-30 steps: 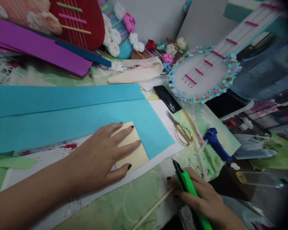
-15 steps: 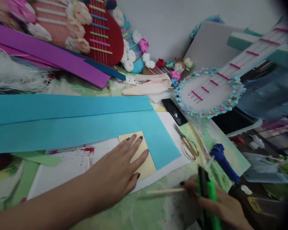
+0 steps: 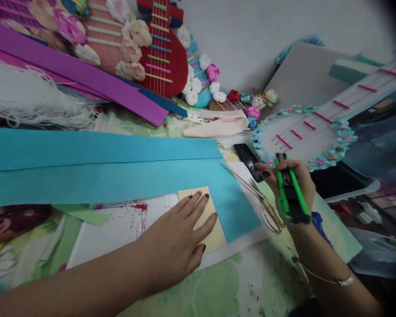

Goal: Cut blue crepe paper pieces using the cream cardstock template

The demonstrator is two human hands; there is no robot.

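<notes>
My left hand (image 3: 181, 233) lies flat, fingers a little spread, on a pale yellow card (image 3: 216, 233). The card rests over the edge of a long turquoise paper strip (image 3: 152, 176), with a white sheet (image 3: 119, 231) under them. In my right hand (image 3: 300, 182) is a green and black utility knife (image 3: 292, 193), held above the table near the gold-handled scissors (image 3: 271, 215). A thin wooden stick (image 3: 239, 178) lies slanted across the scissors and the strip's end. Whether the knife's blade is out, I cannot tell.
A black phone (image 3: 246, 156) lies beyond the scissors. A blue tool (image 3: 320, 226) is partly hidden behind my right forearm. Paper instruments, such as a red guitar (image 3: 176, 66) and a flower-rimmed banjo shape (image 3: 300, 127), stand at the back. White strings (image 3: 36, 94) and purple strips (image 3: 119, 90) are at left.
My right hand has risen and moved forward with the utility knife. The stick, earlier at that hand, now lies by the scissors. My left hand stays on the card; the view has shifted slightly.
</notes>
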